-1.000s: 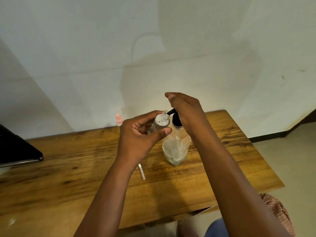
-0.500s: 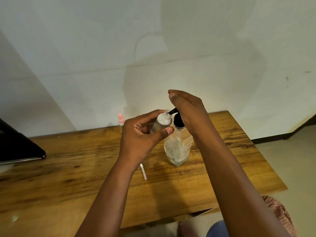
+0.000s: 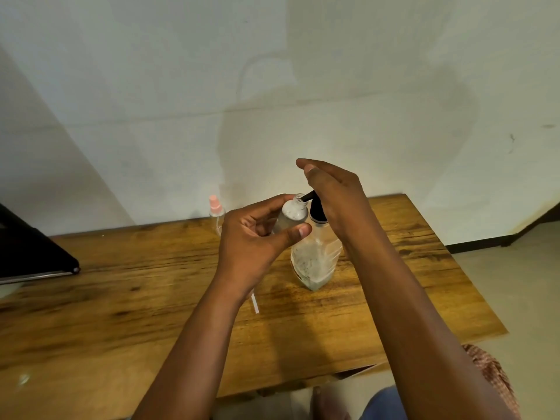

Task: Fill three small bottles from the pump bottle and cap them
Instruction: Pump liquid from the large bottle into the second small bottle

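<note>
**Filling step: small bottle held at pump spout**

Left hand (image 3: 257, 244) gripped the small bottle (image 3: 291, 214), fingers and thumb curled round its body, holding it above the table (image 3: 151, 298) just left of the pump bottle (image 3: 315, 262). Small bottle was uncapped; long axis tilted, open neck pointing up and right toward the black spout (image 3: 308, 196), whose tip sat at the mouth. It looked largely full of pale, speckled liquid.

Right hand (image 3: 333, 195) lay over the pump head with straight fingers, palm down. Whether it pressed at this instant could not be told.

Pump bottle stood upright on the table, long axis vertical, spout pointing left.

Judgement: filling in hand. Next move calls for steady strokes with the mouth kept under the spout, then capping.

A pink-capped bottle (image 3: 215, 207) stood upright behind the left hand. A thin white strip (image 3: 254, 304) lay on the table below the left wrist.
</note>
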